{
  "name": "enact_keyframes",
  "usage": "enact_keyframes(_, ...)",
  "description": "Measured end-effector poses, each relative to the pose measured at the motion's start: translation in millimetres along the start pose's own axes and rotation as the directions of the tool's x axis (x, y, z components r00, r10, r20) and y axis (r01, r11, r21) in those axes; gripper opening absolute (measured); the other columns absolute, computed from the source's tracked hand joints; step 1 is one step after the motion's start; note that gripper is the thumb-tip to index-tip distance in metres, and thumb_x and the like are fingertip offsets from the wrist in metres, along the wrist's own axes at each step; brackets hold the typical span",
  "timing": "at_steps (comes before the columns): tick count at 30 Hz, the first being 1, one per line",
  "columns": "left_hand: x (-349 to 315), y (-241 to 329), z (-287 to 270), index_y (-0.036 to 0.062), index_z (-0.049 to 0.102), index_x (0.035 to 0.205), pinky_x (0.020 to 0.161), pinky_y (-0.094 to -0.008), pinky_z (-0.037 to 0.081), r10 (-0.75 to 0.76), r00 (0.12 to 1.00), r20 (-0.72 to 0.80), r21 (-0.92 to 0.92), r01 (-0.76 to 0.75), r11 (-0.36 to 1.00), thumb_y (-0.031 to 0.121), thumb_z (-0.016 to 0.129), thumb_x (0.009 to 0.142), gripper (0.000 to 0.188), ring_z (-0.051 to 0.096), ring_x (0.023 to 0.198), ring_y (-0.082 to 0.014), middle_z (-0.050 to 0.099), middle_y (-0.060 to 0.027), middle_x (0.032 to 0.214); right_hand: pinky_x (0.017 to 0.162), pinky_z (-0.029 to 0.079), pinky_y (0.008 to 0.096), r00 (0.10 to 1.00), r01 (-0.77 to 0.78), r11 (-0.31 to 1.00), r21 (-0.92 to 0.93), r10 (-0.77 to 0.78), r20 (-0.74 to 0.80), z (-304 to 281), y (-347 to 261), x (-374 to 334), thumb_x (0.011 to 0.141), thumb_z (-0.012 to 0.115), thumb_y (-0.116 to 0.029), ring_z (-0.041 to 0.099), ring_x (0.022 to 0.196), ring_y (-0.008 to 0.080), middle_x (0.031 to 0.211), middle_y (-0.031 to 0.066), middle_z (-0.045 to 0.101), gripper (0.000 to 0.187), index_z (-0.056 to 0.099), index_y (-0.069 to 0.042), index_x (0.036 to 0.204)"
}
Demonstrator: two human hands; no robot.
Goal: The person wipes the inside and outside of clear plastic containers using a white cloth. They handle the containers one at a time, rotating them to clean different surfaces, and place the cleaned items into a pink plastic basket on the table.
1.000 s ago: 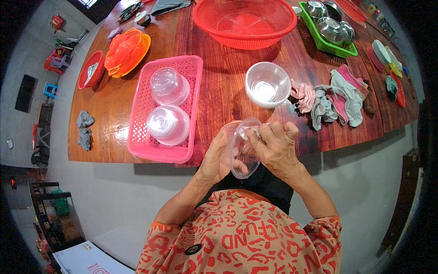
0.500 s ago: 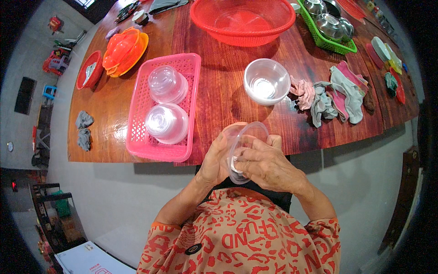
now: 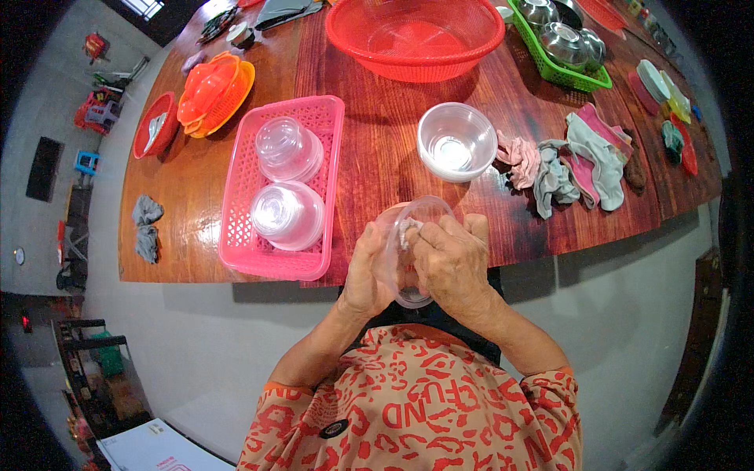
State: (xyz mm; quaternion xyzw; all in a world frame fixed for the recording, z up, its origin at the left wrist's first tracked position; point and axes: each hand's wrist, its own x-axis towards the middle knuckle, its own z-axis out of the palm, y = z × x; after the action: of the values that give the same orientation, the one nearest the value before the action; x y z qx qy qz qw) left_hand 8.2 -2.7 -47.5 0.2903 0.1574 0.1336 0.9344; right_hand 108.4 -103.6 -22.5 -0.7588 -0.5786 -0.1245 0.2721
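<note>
My left hand (image 3: 366, 271) holds a clear plastic bowl (image 3: 412, 235) on its side in front of my chest, at the table's near edge. My right hand (image 3: 453, 263) presses a small light cloth (image 3: 408, 228) into the bowl's inside. Both hands are close together around the bowl. To the left stands a pink plastic basket (image 3: 243, 196) with two clear bowls upside down in it (image 3: 287, 147) (image 3: 286, 212). Another clear bowl (image 3: 455, 141) sits upright on the wooden table (image 3: 369, 157) just beyond my hands.
A pile of pink, grey and white rags (image 3: 565, 165) lies to the right. A big red basket (image 3: 416, 35) stands at the far middle, a green tray with metal bowls (image 3: 561, 47) at far right, orange dishes (image 3: 212, 90) at far left, grey cloths (image 3: 145, 228) near the left edge.
My hands have turned the clear bowl and shifted slightly; my right hand now covers more of the bowl's opening with the cloth inside.
</note>
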Motion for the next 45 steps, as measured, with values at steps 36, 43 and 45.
enact_keyframes(36,-2,11,2,0.0051,0.03,0.138,0.093,-0.0424,0.047,0.054,0.992,0.116,0.034,-0.058,0.998,0.054,0.031,0.095,0.065,0.056,0.109,-0.0306,0.05,-0.0226,0.121,0.075,0.043,0.0441,0.979,0.019,0.771,0.636,-0.145,0.147,-10,-9,10,0.076,0.059,-0.009,0.061,0.084,0.0258,0.082,0.0066,0.063,0.005,0.062,-0.008,0.08)
enact_keyframes(43,-2,9,0,0.0091,0.032,0.135,0.074,-0.0372,0.054,-0.036,0.997,0.072,0.068,0.031,0.997,0.048,0.039,0.094,0.057,0.058,0.1,-0.025,0.052,-0.0159,0.119,0.078,0.032,0.0406,0.955,0.194,0.935,0.297,-0.25,0.161,-13,9,-4,0.073,0.062,-0.016,0.054,0.088,0.0174,0.085,-0.0012,0.062,0.009,0.066,-0.014,0.081)
enact_keyframes(45,-3,9,-1,0.0106,0.032,0.135,0.056,-0.0345,0.055,-0.111,0.992,0.057,0.066,0.107,0.992,0.049,0.04,0.094,0.057,0.059,0.093,-0.0228,0.052,-0.0117,0.119,0.078,0.031,0.0405,0.952,0.201,0.958,0.206,-0.24,0.189,-13,15,-6,0.073,0.061,-0.018,0.052,0.086,0.0164,0.084,-0.0017,0.061,0.011,0.067,-0.014,0.081)
